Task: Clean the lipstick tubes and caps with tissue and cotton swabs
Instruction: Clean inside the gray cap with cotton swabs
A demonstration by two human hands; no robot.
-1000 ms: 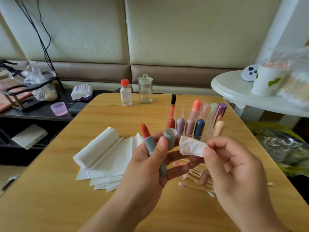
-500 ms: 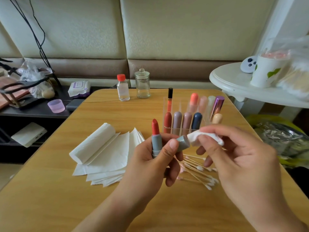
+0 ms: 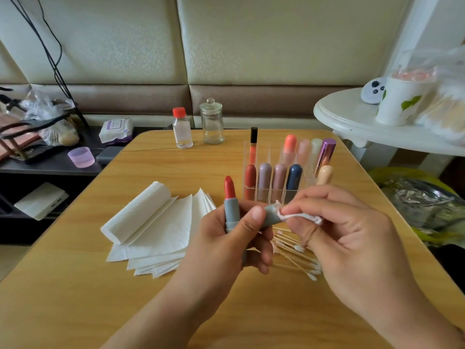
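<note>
At nine o'clock the tissue stack lies on the table. At centre, my left hand grips the open lipstick tube and pinches its grey cap. My right hand pinches a tissue wad twisted into the cap. I judge the bare red bullet could smear my fingers, or the wad could tear inside.

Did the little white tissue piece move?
Yes. The right hand brought the tissue piece left, against the grey cap, nearer the open lipstick.
</note>
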